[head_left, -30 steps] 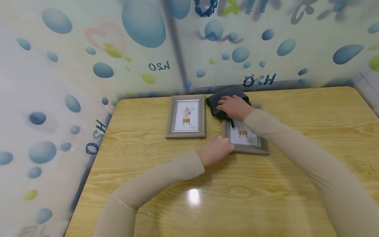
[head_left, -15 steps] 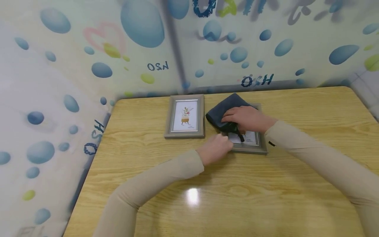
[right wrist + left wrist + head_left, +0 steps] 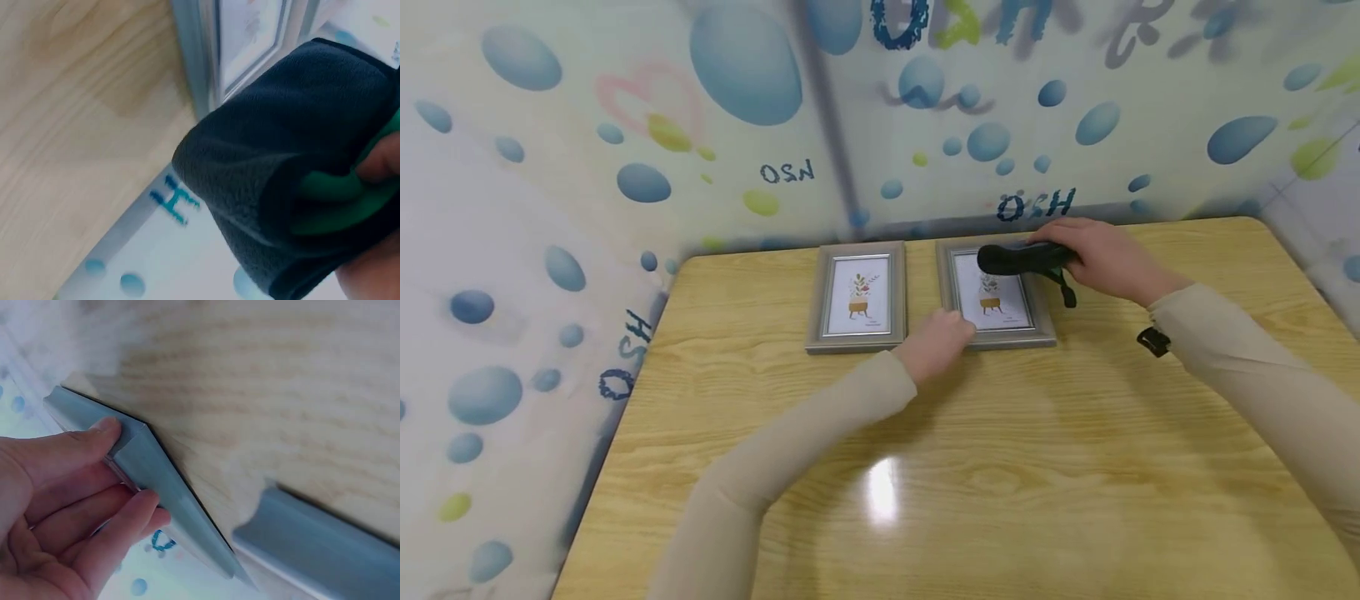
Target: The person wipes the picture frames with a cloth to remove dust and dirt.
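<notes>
The right-hand picture frame, grey with a potted-plant print, lies on the table. My left hand is at its near left corner; in the left wrist view thumb and fingers pinch the rim. My right hand grips a folded cloth over the frame's far right part. Dark blue-grey outside and green inside, the cloth bends between fingers and thumb in the right wrist view. A black strap end hangs below it. Part of the frame's top right is hidden by cloth and hand.
A matching picture frame lies just to the left, its near edge almost in line with the held one. The wooden table meets a wall printed with blue drops right behind both frames.
The right-hand frame has slid back toward the wall with my left hand on its corner. My right hand has moved the cloth off the frame's middle, to the right and back. The view shifts slightly.
</notes>
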Tool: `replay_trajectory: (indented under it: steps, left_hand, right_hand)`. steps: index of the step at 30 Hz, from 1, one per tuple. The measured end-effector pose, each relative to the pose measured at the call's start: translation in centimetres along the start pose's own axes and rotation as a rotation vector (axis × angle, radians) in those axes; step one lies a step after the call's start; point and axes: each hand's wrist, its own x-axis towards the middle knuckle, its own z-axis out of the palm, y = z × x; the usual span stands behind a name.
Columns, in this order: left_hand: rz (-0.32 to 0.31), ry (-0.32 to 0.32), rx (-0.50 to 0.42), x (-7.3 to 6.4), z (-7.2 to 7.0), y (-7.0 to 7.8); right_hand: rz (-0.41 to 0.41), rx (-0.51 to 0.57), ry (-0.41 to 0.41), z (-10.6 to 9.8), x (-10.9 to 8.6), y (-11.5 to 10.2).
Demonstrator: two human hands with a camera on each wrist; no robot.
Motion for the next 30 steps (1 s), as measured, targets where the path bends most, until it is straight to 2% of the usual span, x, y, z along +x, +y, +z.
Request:
replay_trajectory:
  steps: [4, 8, 11, 14, 19, 23, 26, 30]
  left_hand:
    - [-0.026, -0.014, 0.009, 0.5, 0.1, -0.8]
    - [-0.053, -0.025, -0.012, 0.6, -0.1, -1.0]
    - [-0.068, -0.022, -0.020, 0.6, -0.1, -1.1]
    - [-0.072, -0.017, -0.006, 0.4, -0.1, -1.1]
    - [-0.071, -0.031, 0.017, 0.0, -0.1, -1.2]
    - [-0.079, -0.036, 0.012, -0.3, -0.2, -1.1]
    - [-0.103, -0.041, -0.051, -0.4, -0.4, -1.3]
    - [-0.148, -0.060, -0.182, -1.0, -0.6, -2.1]
  right_hand:
    - [0.042, -0.034, 0.043, -0.8, -1.1, 1.3]
    - [0.104, -0.094, 0.025, -1.0, -2.6, 2.7]
    - [0.153, -0.146, -0.043, -0.9, -3.6, 3.7]
    - [0.181, -0.165, -0.158, -0.1, -4.7, 4.4]
    - [0.135, -0.143, -0.318, 2.3, -6.8, 4.8]
    - [0.137, -0.105, -0.420, 3.2, -7.7, 4.9]
    - [0.174, -0.056, -0.464, 3.1, -7.9, 5.0]
    - [0.176, -0.029, -0.466, 2.7, -7.7, 5.1]
